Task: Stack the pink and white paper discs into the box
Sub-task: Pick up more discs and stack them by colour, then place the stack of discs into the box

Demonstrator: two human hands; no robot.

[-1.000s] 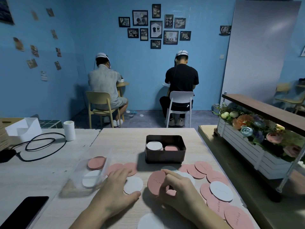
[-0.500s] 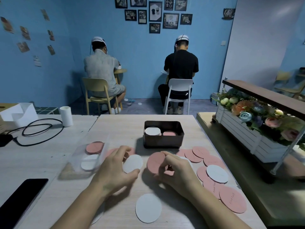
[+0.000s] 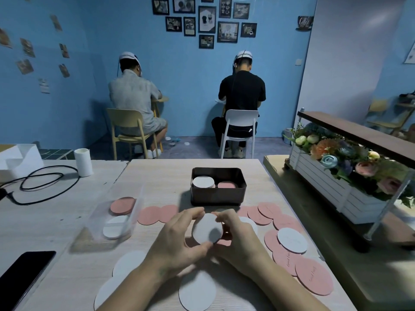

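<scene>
A dark brown box (image 3: pixel 218 196) stands mid-table with a white stack (image 3: pixel 203 182) on its left and a pink stack (image 3: pixel 227 185) on its right. Just in front of it, my left hand (image 3: pixel 179 239) and my right hand (image 3: pixel 238 236) meet around a white disc (image 3: pixel 207 228), both gripping its rim; a pink disc edge peeks from under it. Loose pink discs (image 3: pixel 283 221) and a white disc (image 3: pixel 292 240) lie to the right. More white discs (image 3: pixel 197 290) lie near me, and pink discs (image 3: pixel 157 215) lie to the left.
A clear plastic lid (image 3: pixel 116 221) lies left over a pink and a white disc. A black phone (image 3: pixel 20 277) sits at the near left, a black cable (image 3: pixel 42 185) and white roll (image 3: pixel 83 162) farther back. A flower planter (image 3: pixel 341 173) stands right. Two people sit behind.
My left hand carried a white disc from the left to the middle, and both hands now hold it together over the pink disc. The camera tilted down.
</scene>
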